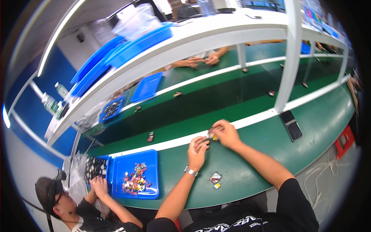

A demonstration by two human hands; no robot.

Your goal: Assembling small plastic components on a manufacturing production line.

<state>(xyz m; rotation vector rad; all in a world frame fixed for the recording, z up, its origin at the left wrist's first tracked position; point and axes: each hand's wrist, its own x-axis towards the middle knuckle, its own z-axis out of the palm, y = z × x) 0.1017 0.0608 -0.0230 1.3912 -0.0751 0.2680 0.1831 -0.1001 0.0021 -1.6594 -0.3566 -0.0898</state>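
My left hand (198,150) and my right hand (225,133) meet over the green bench (255,154), close to the white strip along the conveyor. Together they pinch a small dark part with a yellow tip (211,135); the fingers hide most of it. A watch sits on my left wrist. Near the bench's front edge, below my left hand, lie a small clear packet (215,177) and a tiny yellow piece (217,186).
A blue tray (151,156) of small mixed parts stands to my left; a seated person's hands (99,186) rest beside it. Small items ride the dark green conveyor (193,104). Another person's hands (201,60) work across it. A dark phone (291,124) lies at right.
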